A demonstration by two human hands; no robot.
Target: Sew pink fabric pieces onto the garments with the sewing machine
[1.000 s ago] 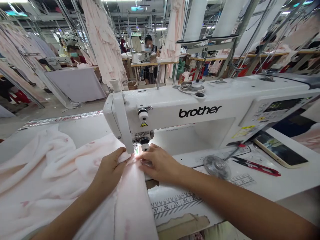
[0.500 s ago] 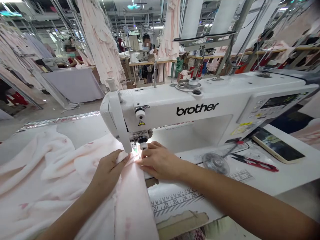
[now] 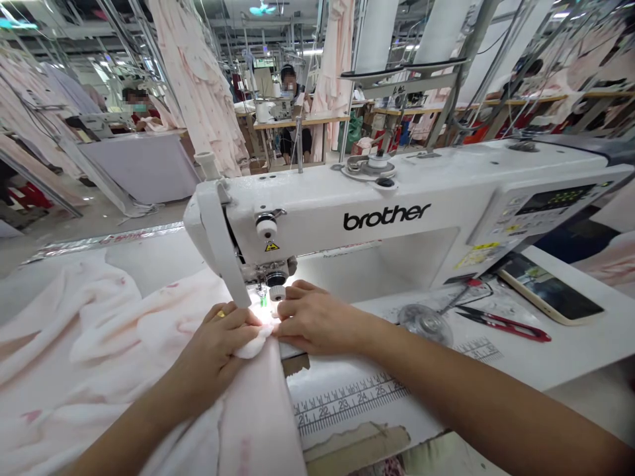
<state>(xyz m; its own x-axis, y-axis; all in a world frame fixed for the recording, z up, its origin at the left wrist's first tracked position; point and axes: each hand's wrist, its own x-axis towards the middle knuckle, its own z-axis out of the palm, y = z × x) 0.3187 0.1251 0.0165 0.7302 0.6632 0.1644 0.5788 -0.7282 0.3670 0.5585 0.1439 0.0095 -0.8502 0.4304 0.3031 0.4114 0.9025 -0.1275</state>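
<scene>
A white sewing machine (image 3: 307, 218) marked "brother" stands across the view, its lamp lighting the needle area. Pale pink fluffy fabric (image 3: 258, 410) runs from the presser foot (image 3: 262, 299) down toward me and spreads over the table on the left. Just left of the needle, my left hand (image 3: 213, 344), with a gold ring on one finger, is closed on a folded edge of the fabric. My right hand (image 3: 322, 320) pinches the fabric edge at the right of the foot; its fingertips are partly hidden by glare and the cloth.
On the machine bed at right lie red thread snips (image 3: 503, 322), a smartphone (image 3: 550, 287) and a clear round disc (image 3: 425, 324). A printed ruler (image 3: 347, 403) runs along the front. Thread cones (image 3: 374, 36) stand above. Co-workers sit at machines beyond, among hanging garments (image 3: 198, 86).
My left hand has turned over and shows its knuckles, with a fold of fabric bunched up under its fingers. My right hand stays beside the foot. The view has shifted slightly.
</scene>
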